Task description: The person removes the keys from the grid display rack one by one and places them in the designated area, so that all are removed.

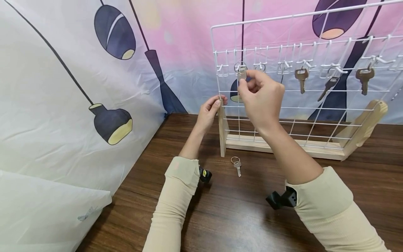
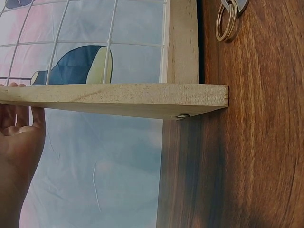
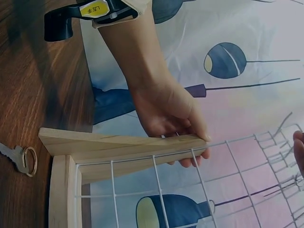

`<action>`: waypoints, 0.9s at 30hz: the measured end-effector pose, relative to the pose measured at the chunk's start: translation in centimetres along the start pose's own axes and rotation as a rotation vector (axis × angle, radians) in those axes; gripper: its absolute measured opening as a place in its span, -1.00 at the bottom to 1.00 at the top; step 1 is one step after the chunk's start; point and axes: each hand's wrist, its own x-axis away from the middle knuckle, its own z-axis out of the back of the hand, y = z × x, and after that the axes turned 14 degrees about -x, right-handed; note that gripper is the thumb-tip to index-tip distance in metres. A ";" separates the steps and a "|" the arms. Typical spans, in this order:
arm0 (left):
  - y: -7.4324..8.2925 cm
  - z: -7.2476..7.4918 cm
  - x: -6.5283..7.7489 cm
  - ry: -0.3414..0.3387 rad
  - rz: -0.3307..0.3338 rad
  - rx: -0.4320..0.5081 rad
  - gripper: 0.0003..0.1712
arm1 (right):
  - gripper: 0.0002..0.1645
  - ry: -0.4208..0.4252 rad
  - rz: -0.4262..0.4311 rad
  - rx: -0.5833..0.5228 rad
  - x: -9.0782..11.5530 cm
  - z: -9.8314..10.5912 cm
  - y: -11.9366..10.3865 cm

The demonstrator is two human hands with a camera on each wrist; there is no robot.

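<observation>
In the head view my right hand point(image 1: 264, 99) pinches a silver key point(image 1: 241, 74) between thumb and fingers. Its ring point(image 1: 240, 66) is up at a hook near the left end of a white wire rack point(image 1: 292, 108); whether the ring is on the hook, I cannot tell. My left hand point(image 1: 208, 111) grips the top of the rack's left wooden support point(image 1: 222, 131), as the right wrist view also shows with the left hand point(image 3: 166, 107) around the wood. Another key point(image 1: 237, 167) with a ring lies on the table in front of that support.
Several keys hang from the hooks to the right, among them a brass-coloured key point(image 1: 301, 77), a dark key point(image 1: 329, 85) and another brass-coloured key point(image 1: 365, 78). A right wooden support point(image 1: 362, 129) stands on the brown table point(image 1: 245, 217). Patterned cloth point(image 1: 185, 31) hangs behind.
</observation>
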 end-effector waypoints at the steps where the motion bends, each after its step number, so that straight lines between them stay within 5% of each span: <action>1: 0.0 0.0 0.0 0.001 0.000 0.002 -0.66 | -0.84 -0.001 -0.018 -0.006 0.0 0.1 -0.1; 19: 0.0 -0.2 0.1 -0.001 0.009 0.012 -0.67 | -0.86 -0.027 -0.120 -0.033 2.6 2.9 -0.1; 27: 0.0 0.0 0.1 0.001 0.019 0.003 -0.67 | -0.87 -0.096 -0.289 -0.069 4.6 4.2 0.7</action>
